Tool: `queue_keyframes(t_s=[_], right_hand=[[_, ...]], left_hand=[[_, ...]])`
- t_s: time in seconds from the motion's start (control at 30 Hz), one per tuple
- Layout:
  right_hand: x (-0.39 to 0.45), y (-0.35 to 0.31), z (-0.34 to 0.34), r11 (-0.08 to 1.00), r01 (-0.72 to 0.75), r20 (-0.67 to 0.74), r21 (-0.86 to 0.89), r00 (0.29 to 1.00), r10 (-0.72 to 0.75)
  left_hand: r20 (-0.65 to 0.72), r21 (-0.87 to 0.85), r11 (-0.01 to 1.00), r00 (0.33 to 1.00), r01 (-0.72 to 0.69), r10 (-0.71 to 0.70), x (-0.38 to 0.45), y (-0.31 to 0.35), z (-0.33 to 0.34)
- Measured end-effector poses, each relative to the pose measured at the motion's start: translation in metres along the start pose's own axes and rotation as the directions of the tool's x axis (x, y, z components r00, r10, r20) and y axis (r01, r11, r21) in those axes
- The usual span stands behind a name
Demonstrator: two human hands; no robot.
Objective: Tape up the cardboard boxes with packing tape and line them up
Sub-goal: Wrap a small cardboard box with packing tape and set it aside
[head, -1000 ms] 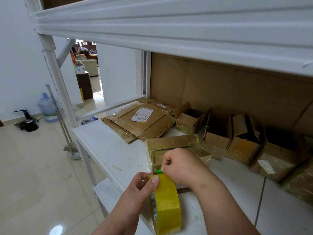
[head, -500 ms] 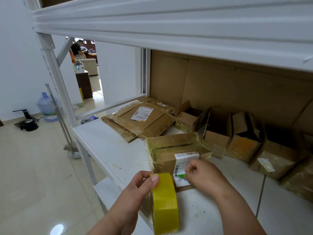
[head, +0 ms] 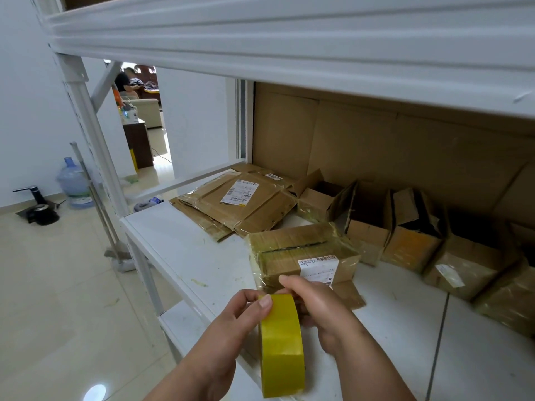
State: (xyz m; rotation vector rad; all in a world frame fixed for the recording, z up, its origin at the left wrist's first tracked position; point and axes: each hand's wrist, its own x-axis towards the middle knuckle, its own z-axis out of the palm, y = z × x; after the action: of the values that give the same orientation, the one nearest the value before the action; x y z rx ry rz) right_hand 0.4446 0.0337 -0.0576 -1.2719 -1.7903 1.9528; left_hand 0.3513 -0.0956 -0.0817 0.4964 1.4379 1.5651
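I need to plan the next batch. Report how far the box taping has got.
Done: nothing looks fully sealed. In hand: the left hand holds the yellow tape roll, the right hand works at its top edge, in front of the labelled box, whose top seam is still slit open. Left: the boxes at the back lie open-flapped, and flattened cartons remain unbuilt.

Both forearms are bare, with no sleeve showing up to the picture's near edge. The left hand [head: 231,322] and right hand [head: 321,308] wear nothing. The one thumbnail in view is short and unpainted.
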Motion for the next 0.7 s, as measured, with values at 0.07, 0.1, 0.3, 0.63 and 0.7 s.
queue_keyframes(t_s=[0.07,0.1,0.3,0.63,0.7], right_hand=[[0.001,-0.002,0.004,1.000,0.000,-0.005,0.007,1.000,0.000],[0.002,-0.003,0.005,1.000,0.004,-0.014,0.009,1.000,-0.004],[0.006,-0.003,0.005,0.995,0.013,-0.024,0.100,1.000,-0.010],[0.005,0.000,0.004,0.996,0.066,-0.025,0.060,0.998,-0.065],[0.003,0.000,0.003,0.994,0.093,-0.026,0.050,0.995,-0.091]], left_hand=[[-0.004,0.018,1.000,1.000,0.004,-0.004,0.001,-0.001,-0.002],[-0.010,0.037,0.999,1.000,0.011,-0.011,0.002,-0.001,-0.003],[-0.108,0.274,0.958,0.993,0.081,-0.053,0.006,0.007,-0.018],[0.237,0.863,0.332,0.885,-0.381,0.400,0.084,0.036,-0.021],[0.249,0.887,0.276,0.887,-0.370,0.389,0.092,0.032,-0.025]])
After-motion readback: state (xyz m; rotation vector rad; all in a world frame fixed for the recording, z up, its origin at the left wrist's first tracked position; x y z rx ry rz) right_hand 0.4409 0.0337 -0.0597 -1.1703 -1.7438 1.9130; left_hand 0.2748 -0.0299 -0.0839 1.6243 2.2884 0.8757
